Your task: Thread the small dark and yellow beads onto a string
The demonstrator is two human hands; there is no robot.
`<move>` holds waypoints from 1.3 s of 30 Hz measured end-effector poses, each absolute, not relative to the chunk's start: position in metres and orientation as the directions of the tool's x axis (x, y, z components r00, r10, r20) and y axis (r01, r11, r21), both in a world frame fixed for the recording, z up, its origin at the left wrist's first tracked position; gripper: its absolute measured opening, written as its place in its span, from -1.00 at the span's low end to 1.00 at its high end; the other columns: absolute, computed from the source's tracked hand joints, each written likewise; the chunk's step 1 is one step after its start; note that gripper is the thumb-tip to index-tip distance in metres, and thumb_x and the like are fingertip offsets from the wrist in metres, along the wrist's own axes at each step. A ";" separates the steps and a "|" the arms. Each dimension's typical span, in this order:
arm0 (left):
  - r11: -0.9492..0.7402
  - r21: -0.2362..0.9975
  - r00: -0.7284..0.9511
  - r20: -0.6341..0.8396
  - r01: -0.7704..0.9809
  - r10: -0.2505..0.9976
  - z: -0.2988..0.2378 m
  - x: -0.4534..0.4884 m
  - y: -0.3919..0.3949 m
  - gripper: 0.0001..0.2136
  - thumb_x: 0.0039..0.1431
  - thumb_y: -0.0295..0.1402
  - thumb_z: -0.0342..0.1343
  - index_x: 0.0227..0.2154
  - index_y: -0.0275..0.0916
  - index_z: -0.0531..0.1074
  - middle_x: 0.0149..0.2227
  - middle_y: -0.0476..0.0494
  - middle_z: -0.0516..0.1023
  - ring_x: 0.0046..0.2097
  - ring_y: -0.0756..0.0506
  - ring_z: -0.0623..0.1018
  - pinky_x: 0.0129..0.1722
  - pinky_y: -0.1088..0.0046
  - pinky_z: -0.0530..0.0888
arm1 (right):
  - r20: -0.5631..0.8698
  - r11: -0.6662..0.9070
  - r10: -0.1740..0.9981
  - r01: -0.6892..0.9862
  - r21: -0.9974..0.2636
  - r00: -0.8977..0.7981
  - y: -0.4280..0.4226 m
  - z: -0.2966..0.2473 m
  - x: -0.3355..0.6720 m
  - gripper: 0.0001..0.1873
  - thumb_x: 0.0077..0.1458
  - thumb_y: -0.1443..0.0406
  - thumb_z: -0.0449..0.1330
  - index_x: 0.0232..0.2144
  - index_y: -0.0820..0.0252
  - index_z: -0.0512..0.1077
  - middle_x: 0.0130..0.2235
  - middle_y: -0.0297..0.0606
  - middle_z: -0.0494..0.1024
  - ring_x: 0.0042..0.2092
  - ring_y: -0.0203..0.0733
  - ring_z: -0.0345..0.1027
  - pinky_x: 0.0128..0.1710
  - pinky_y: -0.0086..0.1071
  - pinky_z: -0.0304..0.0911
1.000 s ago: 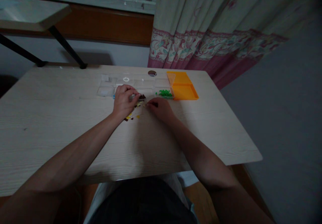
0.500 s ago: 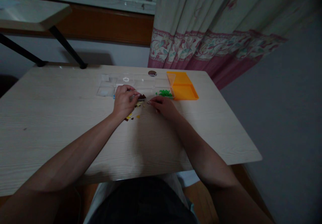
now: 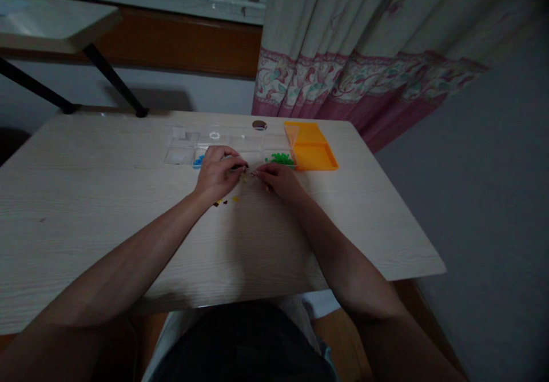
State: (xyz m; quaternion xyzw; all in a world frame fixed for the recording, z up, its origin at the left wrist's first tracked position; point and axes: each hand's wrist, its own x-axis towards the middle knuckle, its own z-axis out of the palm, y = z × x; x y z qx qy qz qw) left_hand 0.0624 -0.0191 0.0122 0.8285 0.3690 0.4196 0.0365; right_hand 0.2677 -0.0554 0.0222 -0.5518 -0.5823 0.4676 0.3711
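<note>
Just beside left hand (image 3: 218, 173) — loose beads (image 3: 226, 201)

Table (image 3: 107, 199): pale wood-grain top, matt and smooth, with fine streaks along its length. Box (image 3: 184, 154): clear plastic, glossy, faint reflections on its dividers. Tray (image 3: 315, 153): orange plastic, smooth, slightly shiny. Beads (image 3: 279, 158): bright green, too small to tell the material. Curtain (image 3: 343, 56): cloth, matt, in soft folds, with a printed flowered border. Chips (image 3: 223, 201): yellow and dark, material unclear.
</note>
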 end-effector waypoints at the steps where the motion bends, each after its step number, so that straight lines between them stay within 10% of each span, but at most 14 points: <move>1: -0.745 0.355 0.408 0.664 0.565 0.626 0.013 0.063 -0.020 -0.88 0.17 -0.33 0.18 -0.22 -0.09 0.54 -0.13 -0.10 0.47 -0.03 -0.15 0.39 0.01 0.19 0.33 | -0.083 -0.048 0.990 0.285 -0.957 -0.112 -0.055 0.022 0.268 -0.65 -0.02 0.05 0.25 -0.37 0.24 0.48 -0.63 -0.48 0.30 -0.61 -0.42 0.10 -0.59 -0.48 -0.02; 39: -0.811 0.283 0.524 0.645 0.512 0.556 0.017 0.062 -0.023 -0.90 0.18 -0.26 0.19 -0.28 -0.09 0.54 -0.14 -0.09 0.49 -0.05 -0.15 0.39 0.00 0.19 0.33 | -0.061 -0.013 0.990 0.352 -0.936 -0.128 -0.057 0.024 0.263 -0.64 0.03 0.05 0.18 -0.34 0.24 0.48 -0.62 -0.46 0.32 -0.59 -0.38 0.13 -0.57 -0.47 0.02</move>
